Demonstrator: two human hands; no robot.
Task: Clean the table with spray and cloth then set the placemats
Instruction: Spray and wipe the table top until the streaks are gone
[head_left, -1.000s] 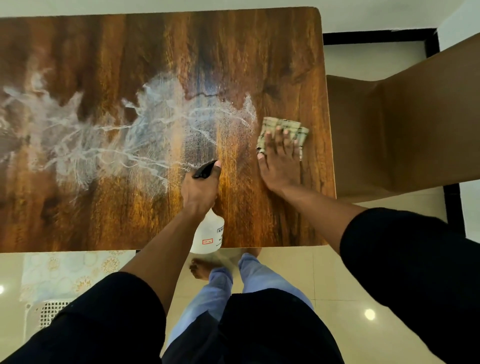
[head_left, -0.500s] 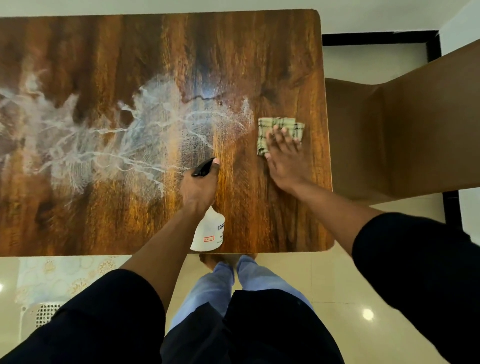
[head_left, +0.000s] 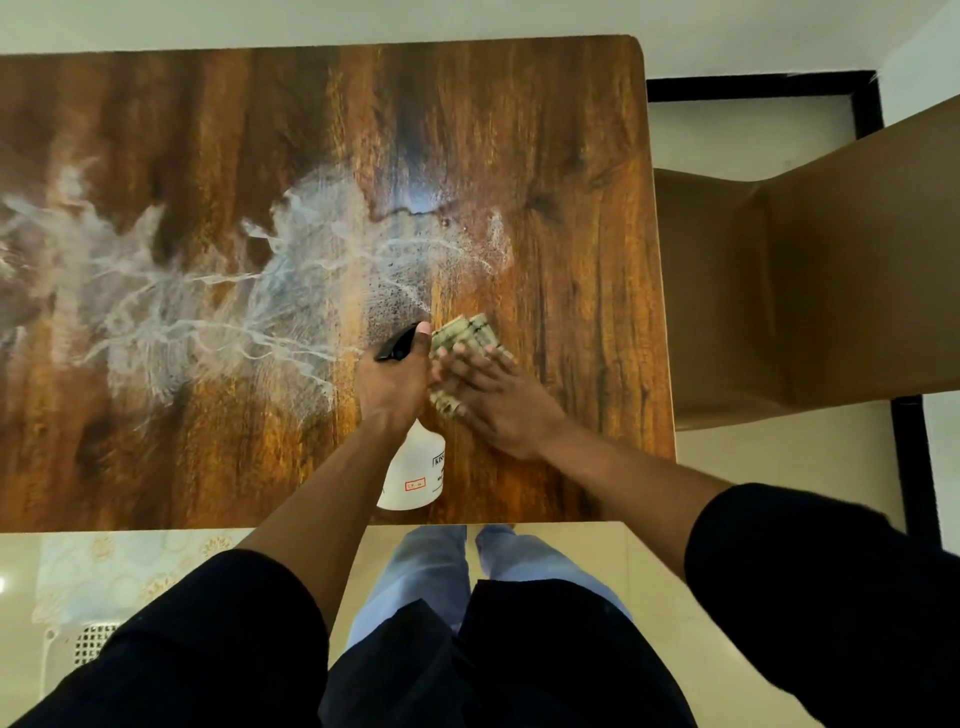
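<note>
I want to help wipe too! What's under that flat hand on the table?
A folded checked cloth lies under the right hand, pressed on the table. The hand covers the cloth's middle.

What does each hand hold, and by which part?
The left hand grips the white plastic spray bottle by its black trigger head. The right hand presses flat on the green checked cloth, holding nothing.

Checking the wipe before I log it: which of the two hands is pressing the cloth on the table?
The right hand, fingers spread flat on the checked cloth. The left hand instead grips the white spray bottle.
</note>
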